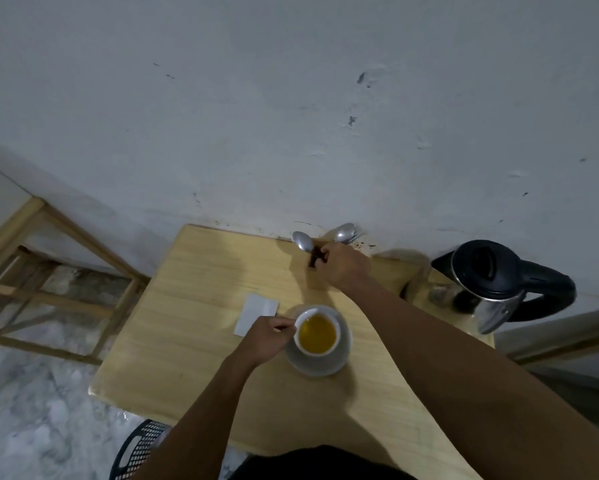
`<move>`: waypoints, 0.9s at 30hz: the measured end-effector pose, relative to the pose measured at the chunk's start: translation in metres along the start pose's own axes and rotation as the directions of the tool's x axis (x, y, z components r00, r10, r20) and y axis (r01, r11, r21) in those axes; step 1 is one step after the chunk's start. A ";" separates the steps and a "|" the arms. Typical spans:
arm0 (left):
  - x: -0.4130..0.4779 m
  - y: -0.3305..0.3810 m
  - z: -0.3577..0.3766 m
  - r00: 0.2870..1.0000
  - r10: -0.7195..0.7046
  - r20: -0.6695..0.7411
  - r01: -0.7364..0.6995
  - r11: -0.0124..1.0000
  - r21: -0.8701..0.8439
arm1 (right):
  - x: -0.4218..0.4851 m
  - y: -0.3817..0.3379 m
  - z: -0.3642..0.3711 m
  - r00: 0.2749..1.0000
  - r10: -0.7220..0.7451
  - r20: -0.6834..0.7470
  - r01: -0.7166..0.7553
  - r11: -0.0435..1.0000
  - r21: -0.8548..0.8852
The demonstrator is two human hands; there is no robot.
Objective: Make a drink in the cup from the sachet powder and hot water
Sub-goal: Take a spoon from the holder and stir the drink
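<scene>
Amber drink fills the cup (317, 332) on its saucer (339, 362) mid-table; the left hand (270, 336) pinches its handle, while the outstretched right hand (343, 268) closes around spoons (303, 241) standing upright by the wall.

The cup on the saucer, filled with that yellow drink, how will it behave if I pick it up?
The cup looks ceramic, so probably rigid and breakable. It appears nearly full, so tilting would likely spill. It sits loose on the saucer and may slide if nudged.
</scene>
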State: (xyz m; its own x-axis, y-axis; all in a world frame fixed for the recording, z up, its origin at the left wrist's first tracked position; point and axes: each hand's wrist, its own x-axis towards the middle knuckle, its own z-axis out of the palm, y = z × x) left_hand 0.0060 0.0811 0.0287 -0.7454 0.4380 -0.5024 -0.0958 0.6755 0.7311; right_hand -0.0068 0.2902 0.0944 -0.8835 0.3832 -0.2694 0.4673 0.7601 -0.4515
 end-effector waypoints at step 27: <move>0.012 -0.007 -0.012 0.992 0.064 0.108 -0.063 0.998 -0.009 | -0.054 0.003 -0.016 0.775 0.194 -0.601 0.171 0.852 0.495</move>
State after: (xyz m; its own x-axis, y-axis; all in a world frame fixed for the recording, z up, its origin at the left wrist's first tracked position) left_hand -0.0104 0.0745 0.0231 -0.6743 0.5419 -0.5017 -0.0544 0.6410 0.7656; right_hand 0.0423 0.2802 0.1212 -0.6133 0.7600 0.2150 0.2627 0.4530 -0.8519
